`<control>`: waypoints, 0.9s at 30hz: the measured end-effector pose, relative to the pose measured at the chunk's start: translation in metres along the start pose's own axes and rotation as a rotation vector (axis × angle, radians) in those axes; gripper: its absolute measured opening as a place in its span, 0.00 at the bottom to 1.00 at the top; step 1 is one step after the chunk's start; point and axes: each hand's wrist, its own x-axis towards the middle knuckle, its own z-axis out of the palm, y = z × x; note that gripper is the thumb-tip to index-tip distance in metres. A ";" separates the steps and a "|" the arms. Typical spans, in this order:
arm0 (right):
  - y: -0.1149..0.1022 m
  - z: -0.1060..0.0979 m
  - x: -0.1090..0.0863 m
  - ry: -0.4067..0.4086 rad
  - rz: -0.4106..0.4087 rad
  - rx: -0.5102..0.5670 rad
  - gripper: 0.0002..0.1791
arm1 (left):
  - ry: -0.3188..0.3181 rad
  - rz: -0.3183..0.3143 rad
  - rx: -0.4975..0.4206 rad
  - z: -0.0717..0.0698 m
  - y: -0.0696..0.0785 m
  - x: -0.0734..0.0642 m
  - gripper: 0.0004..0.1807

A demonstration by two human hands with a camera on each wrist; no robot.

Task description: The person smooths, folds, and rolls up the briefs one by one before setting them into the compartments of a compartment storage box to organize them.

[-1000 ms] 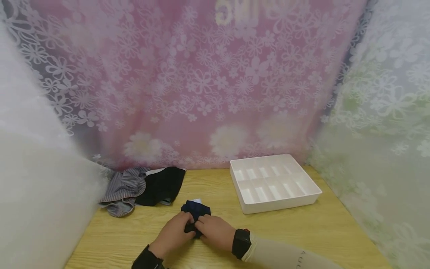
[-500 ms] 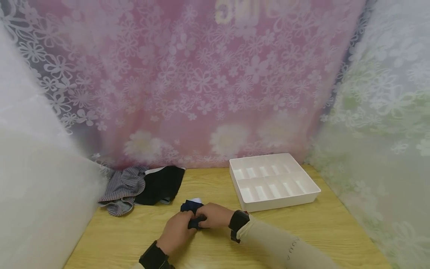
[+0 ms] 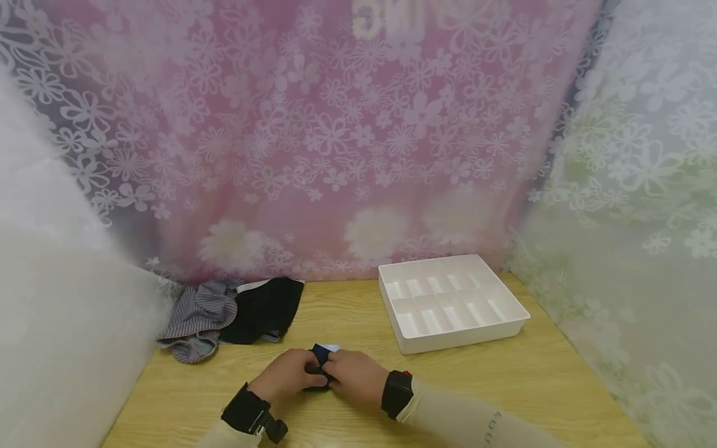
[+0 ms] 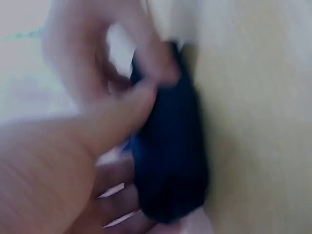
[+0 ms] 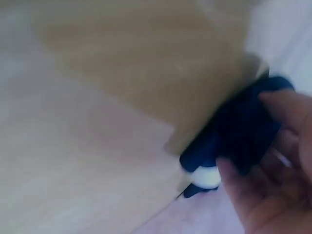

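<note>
A navy cloth garment [image 3: 321, 354], rolled into a compact bundle, lies low over the front middle of the table between both hands. My left hand [image 3: 288, 373] grips its left side; in the left wrist view the thumb presses on the dark roll [image 4: 170, 146] and the other fingers curl beneath it. From the right, my right hand [image 3: 358, 376] holds the same garment, pinching the navy bundle [image 5: 239, 126] between thumb and fingers in the right wrist view. A small white patch [image 5: 205, 177] shows at the bundle's edge. Both wrist views are blurred.
At the back left of the wooden table [image 3: 448, 398] lie a grey striped garment [image 3: 204, 314] and a black garment [image 3: 269, 311], side by side. A white divided tray [image 3: 465, 333] with several compartments stands at the back right. Flowered curtains [image 3: 336, 155] enclose the table.
The navy garment has become a smaller, tighter bundle. My right hand moved up a little, then back down; my left hand shifted slightly. The tray and the other garments stay put.
</note>
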 end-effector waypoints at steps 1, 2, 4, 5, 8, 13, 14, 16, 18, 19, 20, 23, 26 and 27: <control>0.004 0.002 0.002 -0.018 0.006 0.047 0.04 | 0.058 -0.011 0.059 0.003 0.004 -0.005 0.13; 0.008 0.003 0.004 -0.033 0.010 0.103 0.04 | 0.108 -0.013 0.122 0.007 0.008 -0.009 0.14; 0.017 0.004 0.009 -0.068 0.020 0.200 0.04 | 0.172 -0.012 0.216 0.013 0.014 -0.016 0.17; 0.022 0.004 0.012 -0.089 0.030 0.247 0.04 | 0.189 -0.006 0.244 0.015 0.017 -0.018 0.18; 0.034 0.001 0.022 -0.153 0.074 0.373 0.05 | 0.214 0.015 0.311 0.021 0.021 -0.019 0.22; 0.041 -0.002 0.030 -0.230 0.120 0.473 0.06 | 0.220 0.034 0.331 0.023 0.013 -0.008 0.16; 0.041 -0.002 0.030 -0.228 0.123 0.474 0.06 | 0.209 0.045 0.329 0.022 0.010 -0.005 0.13; 0.037 0.000 0.027 -0.199 0.137 0.478 0.06 | 0.171 0.071 0.310 0.017 0.004 0.000 0.09; 0.033 0.003 0.022 -0.134 0.146 0.451 0.08 | 0.114 0.097 0.272 0.011 -0.002 0.004 0.07; 0.030 0.004 0.019 -0.088 0.137 0.412 0.08 | 0.079 0.106 0.233 0.007 -0.004 0.006 0.05; 0.027 0.005 0.017 -0.038 0.111 0.346 0.08 | 0.038 0.111 0.188 0.004 -0.006 0.008 0.04; 0.016 0.004 0.010 0.111 -0.008 0.049 0.06 | -0.120 0.107 -0.025 -0.006 -0.010 0.014 0.04; 0.002 0.001 0.002 0.204 -0.085 -0.161 0.06 | -0.243 0.075 -0.185 -0.013 -0.010 0.018 0.05; -0.003 0.001 -0.001 0.204 -0.094 -0.178 0.08 | -0.270 0.064 -0.211 -0.014 -0.009 0.018 0.05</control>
